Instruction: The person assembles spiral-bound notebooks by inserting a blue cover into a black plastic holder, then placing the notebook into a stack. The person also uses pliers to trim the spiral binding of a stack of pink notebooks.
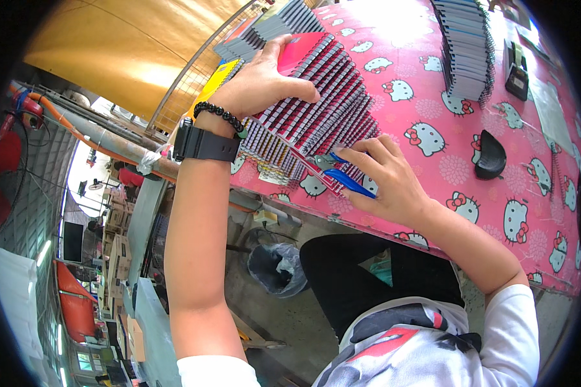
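Observation:
A stack of spiral-bound notebooks (332, 90) with dark double-wire spines and a red top cover stands at the left side of the table. My left hand (265, 77) lies over the stack, fingers spread across the red cover and thumb reaching toward the wire spines. Blue-handled pliers (348, 180) are gripped in my right hand (387, 177), fingers wrapped round the handles. Their metal jaws are at the end of a spine low on the stack; whether they bite on the wire I cannot tell. Yellow-covered notebooks (265, 151) sit beside and beneath the red ones.
A pink patterned cloth covers the table (455, 171). A tall curved stack of spiral notebooks (461, 51) stands at the far right, with a black tape dispenser (516, 77) beside it. Nearer lies a black rounded object (489, 155). A lined bin (277, 267) stands below the table edge.

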Demonstrator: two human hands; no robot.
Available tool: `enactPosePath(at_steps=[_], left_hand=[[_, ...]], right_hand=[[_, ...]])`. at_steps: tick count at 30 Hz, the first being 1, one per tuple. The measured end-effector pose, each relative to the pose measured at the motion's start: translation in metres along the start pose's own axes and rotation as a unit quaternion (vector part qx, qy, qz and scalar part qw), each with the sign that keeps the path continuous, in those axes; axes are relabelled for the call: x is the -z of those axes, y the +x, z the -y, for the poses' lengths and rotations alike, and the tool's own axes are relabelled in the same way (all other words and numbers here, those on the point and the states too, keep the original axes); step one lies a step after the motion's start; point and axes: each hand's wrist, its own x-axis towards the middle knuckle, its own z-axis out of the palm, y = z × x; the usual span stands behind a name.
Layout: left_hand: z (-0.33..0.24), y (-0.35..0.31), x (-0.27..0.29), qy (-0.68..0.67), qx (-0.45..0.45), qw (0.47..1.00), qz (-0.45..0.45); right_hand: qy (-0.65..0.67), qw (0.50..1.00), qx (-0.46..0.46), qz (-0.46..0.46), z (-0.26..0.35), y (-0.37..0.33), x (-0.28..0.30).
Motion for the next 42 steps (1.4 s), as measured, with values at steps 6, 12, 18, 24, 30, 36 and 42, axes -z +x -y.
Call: enactPosePath(at_steps=[6,12,18,24,30,36,42], left_hand=[[0.002,-0.001,-0.002,0.002,0.004,1.0,-0.003],[0.002,0.002,-0.001,-0.004,0.008,1.0,-0.005],[0.004,0.001,-0.004,0.005,-0.002,1.0,-0.01],[0.004,0.002,-0.005,0.02,-0.005,1.0,-0.024],[0.005,0.001,-0.004,0.0,-0.005,1.0,-0.017],[0.0,0.0,-0.003,0.011,0.011,1.0,-0.009],[0.001,0.0,-0.004,-0.006,0.003,1.0,-0.015]], right_hand=[[0.398,0.861,-0.261,0.178,-0.004,0.004,0.005],[0.281,0.918,-0.223,0.168,0.013,-0.004,0.005],[0.0,1.0,-0.01,-0.007,0.011,0.0,-0.001],[-0.034,0.999,-0.012,-0.02,0.013,0.001,0.001],[0.166,0.975,-0.123,0.08,0.011,0.004,0.006],[0.303,0.904,-0.264,0.146,0.011,0.004,0.01],[-0.022,0.999,-0.032,0.004,0.007,-0.008,0.005]])
